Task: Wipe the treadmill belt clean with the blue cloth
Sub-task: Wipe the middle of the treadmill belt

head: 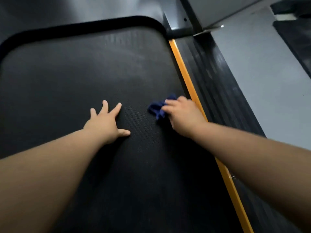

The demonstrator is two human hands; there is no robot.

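Black textured rubber fills most of our view: the treadmill belt (87, 78) runs away from us toward twelve o'clock and ends under a rounded dark rim (80, 26) at the top of the frame.

Our left hand (106, 123) lies palm down on the belt near the middle of the picture, its fingers (116, 107) spread wide and pointing to about one o'clock, the thumb out toward three o'clock. It holds nothing.

Our right hand (183, 116) sits at about three o'clock from the left one, well apart from it, close to the belt's right edge. Its fingers are curled down and bunched together over the blue cloth (159, 108), pressing the crumpled fabric against the belt. Part of the cloth pokes out from under the hand toward nine and eleven o'clock; the rest is hidden beneath the palm. The hand and cloth look slightly blurred.

Just beyond the right hand, toward three o'clock, an orange strip (185, 73) borders the belt from top to bottom. Beside it lies a ribbed black side rail (217, 84), and past that a grey floor (262, 78). At about one o'clock a dark upright post (190, 15) rises from the frame.
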